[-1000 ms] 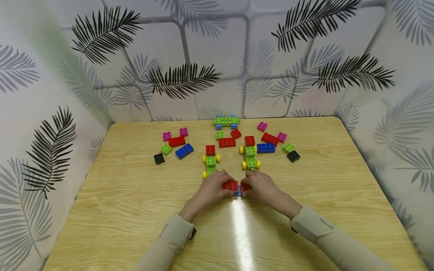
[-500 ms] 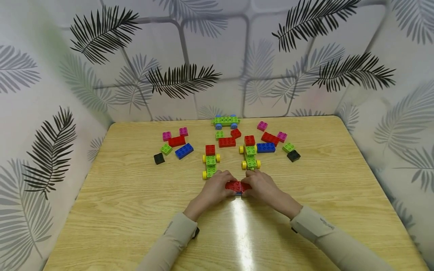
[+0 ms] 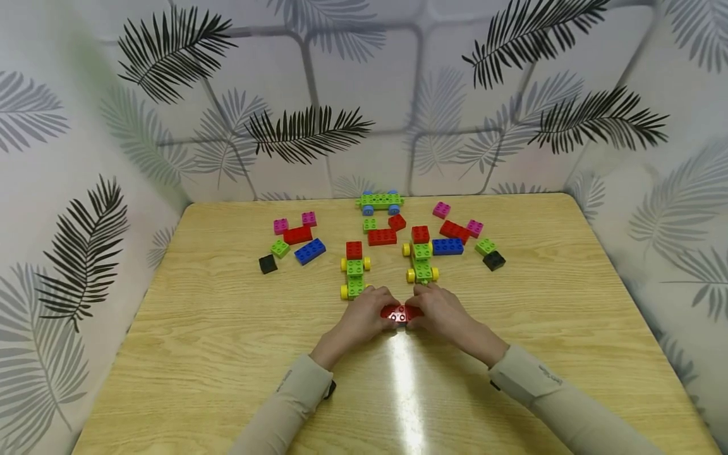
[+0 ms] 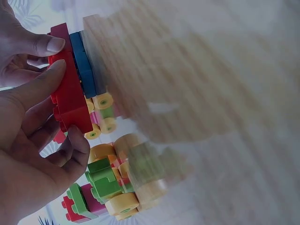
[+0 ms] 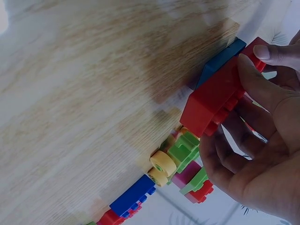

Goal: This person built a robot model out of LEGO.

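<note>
A pale backdrop printed with black and grey palm fronds [image 3: 309, 134] stands behind a wood-grain counter [image 3: 227, 354], which carries a bright streak of reflected light at the near side.

The fingers of the left hand [image 3: 364, 313] are clamped on a red left-hand brick [image 4: 72, 96], thumb on its near side. The fingers of the right hand [image 3: 446, 314] grip a red right-hand brick [image 5: 213, 96] in the same way. These two bricks meet end to end, studs up, above a shorter blue lower brick [image 4: 83, 65] near the counter's middle, and each juts outward past it. Whether they are pressed fully down cannot be told.

Just beyond the hands stand two lime vehicles with yellow wheels, a left vehicle [image 3: 355, 287] and a right vehicle [image 3: 423, 272], each topped with a red block at its far end.

Behind them lie a red eight-stud brick [image 3: 382, 237], a lime block [image 3: 370, 225] and a small red block [image 3: 397, 222], then a lime wheelbase with blue wheels [image 3: 381, 201] by the back edge.

Farther out, a left cluster includes a black block [image 3: 268, 264] and a blue brick [image 3: 309, 251]; a right cluster includes a blue eight-stud brick [image 3: 447, 246] and a magenta block [image 3: 442, 210].
</note>
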`<action>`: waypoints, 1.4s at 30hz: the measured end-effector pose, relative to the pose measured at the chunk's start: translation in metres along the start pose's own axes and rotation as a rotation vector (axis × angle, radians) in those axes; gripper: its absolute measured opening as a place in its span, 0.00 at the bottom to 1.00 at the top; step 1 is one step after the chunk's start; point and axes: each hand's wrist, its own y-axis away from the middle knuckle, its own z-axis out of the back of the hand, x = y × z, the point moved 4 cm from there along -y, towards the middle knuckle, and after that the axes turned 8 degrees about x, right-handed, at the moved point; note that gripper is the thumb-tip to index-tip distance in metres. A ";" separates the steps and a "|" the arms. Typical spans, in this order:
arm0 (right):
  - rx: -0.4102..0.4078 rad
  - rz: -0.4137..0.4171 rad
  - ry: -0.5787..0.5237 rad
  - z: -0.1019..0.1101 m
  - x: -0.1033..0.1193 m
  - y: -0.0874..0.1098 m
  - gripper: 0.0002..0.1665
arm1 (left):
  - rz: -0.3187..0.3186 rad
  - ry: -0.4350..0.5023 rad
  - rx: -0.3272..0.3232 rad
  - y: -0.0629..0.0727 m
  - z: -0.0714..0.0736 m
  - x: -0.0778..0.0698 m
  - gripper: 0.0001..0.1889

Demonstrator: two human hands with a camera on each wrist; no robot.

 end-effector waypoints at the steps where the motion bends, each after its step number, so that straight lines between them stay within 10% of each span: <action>1: -0.002 0.001 0.000 0.000 0.000 0.000 0.17 | 0.001 -0.003 -0.001 0.000 0.000 0.000 0.15; 29: -0.003 -0.013 -0.070 -0.001 -0.002 -0.001 0.17 | 0.071 -0.176 0.079 -0.006 0.003 -0.012 0.12; 42: 0.018 -0.028 -0.113 -0.001 -0.005 -0.001 0.18 | 0.115 -0.094 0.063 0.002 0.001 -0.009 0.19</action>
